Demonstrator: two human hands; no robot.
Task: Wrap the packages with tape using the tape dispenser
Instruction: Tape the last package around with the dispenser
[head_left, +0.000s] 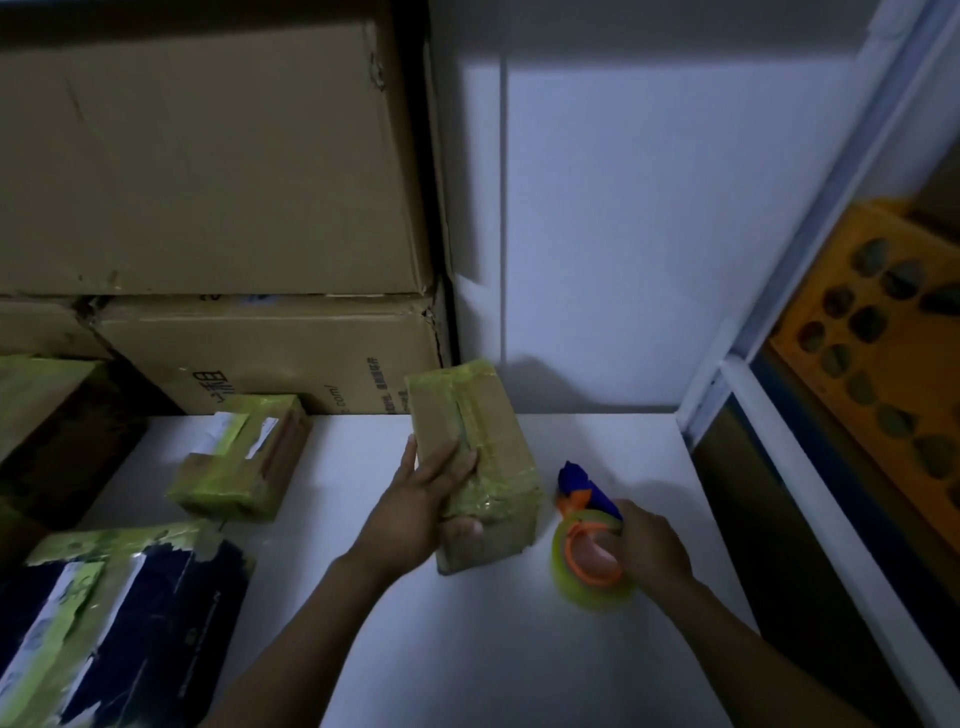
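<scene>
Pkg (493, 431) lies mid-table (467, 649), tape bands already across it. My L hand (415, 499) clamps its near end — pin it firm. R hand (654, 545) grips the dispenser (587, 535) just beside the pkg — lay tape flat, steady tension.

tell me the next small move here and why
Probably bring the tape dispenser in the right hand across to the package that the left hand grips. The dispenser rests on the table, apart from the package, and the package's near end looks like bare cardboard, so tape likely goes there next.
</scene>
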